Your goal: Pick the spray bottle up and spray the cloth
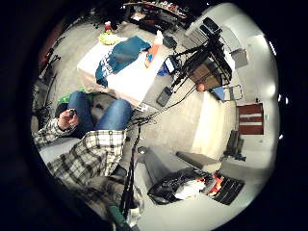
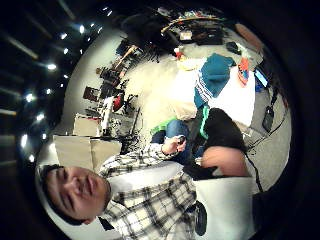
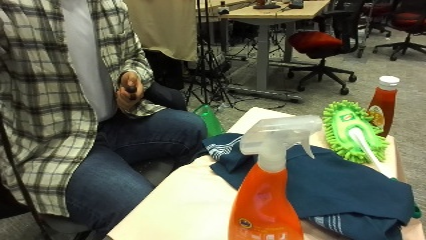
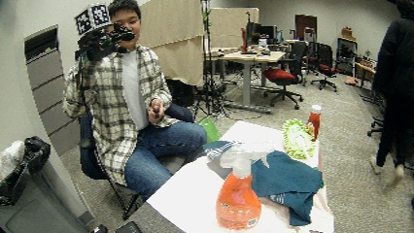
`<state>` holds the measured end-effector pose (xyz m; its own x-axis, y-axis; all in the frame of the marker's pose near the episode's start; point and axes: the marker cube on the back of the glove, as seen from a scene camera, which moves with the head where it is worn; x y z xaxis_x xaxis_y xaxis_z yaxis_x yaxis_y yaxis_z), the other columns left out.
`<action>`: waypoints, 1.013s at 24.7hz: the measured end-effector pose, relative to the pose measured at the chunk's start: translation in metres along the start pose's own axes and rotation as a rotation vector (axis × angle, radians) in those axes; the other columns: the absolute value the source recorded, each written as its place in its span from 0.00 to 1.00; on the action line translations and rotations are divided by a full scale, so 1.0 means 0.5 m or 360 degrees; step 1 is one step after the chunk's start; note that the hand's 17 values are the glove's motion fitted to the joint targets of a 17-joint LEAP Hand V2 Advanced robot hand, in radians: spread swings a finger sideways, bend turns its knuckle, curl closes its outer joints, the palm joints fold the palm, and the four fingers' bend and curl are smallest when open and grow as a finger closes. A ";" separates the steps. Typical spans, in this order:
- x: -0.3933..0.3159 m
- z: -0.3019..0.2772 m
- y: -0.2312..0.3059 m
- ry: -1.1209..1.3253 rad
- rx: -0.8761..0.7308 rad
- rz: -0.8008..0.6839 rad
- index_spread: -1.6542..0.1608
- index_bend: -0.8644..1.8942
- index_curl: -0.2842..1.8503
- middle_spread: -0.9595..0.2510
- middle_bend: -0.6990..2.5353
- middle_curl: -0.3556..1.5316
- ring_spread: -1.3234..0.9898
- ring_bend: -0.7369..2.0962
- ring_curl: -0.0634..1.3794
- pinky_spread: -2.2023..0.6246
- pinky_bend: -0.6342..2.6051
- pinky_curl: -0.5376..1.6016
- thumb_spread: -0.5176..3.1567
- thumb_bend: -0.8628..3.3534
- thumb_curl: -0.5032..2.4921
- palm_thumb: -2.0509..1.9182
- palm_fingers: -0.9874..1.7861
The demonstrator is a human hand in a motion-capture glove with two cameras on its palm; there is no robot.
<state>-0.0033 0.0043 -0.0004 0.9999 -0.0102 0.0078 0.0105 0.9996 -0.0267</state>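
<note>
Right hand (image 4: 102,41), gloved, is raised beside the seated person's head, well above the table (image 4: 194,187) and apart from every item; whether its fingers are curled or straight cannot be determined. Bare left hand (image 4: 155,108) rests at the lap, gripping a small dark object. Spray bottle (image 4: 238,191) stands upright at the table's near end, just beside the blue cloth (image 4: 288,178).

Person in a plaid shirt (image 2: 150,200) and jeans sat beside a white table (image 2: 240,100). Their bare hand (image 2: 174,145) rested at the lap, holding a small dark object. A teal cloth (image 2: 212,75) lay across the table, an orange spray bottle (image 2: 243,70) just beside it. Black glove and a bare fingertip of the right hand (image 2: 220,145) partly covered the table's near edge.
</note>
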 end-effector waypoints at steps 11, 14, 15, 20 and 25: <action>0.002 0.012 -0.005 0.0003 -0.0064 0.0000 0.75 0.42 0.23 0.75 0.28 0.26 0.62 0.34 0.12 0.84 0.25 0.31 0.39 0.29 0.24 0.65 0.44; 0.015 0.027 -0.019 -0.0004 -0.0088 -0.0001 0.75 0.42 0.24 0.75 0.28 0.27 0.62 0.34 0.13 0.84 0.25 0.32 0.41 0.29 0.25 0.65 0.44; 0.021 0.036 -0.027 -0.0008 -0.0094 0.0003 0.74 0.42 0.24 0.75 0.27 0.28 0.62 0.34 0.13 0.84 0.25 0.32 0.41 0.28 0.25 0.65 0.44; 0.073 0.112 -0.087 -0.0079 -0.0113 0.0057 0.75 0.40 0.25 0.76 0.27 0.28 0.62 0.36 0.15 0.84 0.27 0.34 0.44 0.28 0.26 0.66 0.46; 0.133 0.214 -0.165 -0.0187 -0.0059 0.0159 0.77 0.38 0.25 0.78 0.28 0.30 0.61 0.39 0.18 0.85 0.27 0.35 0.45 0.27 0.27 0.66 0.50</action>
<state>0.0615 -0.0759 0.1095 0.9882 0.0947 0.1203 -0.0867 0.9938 -0.0701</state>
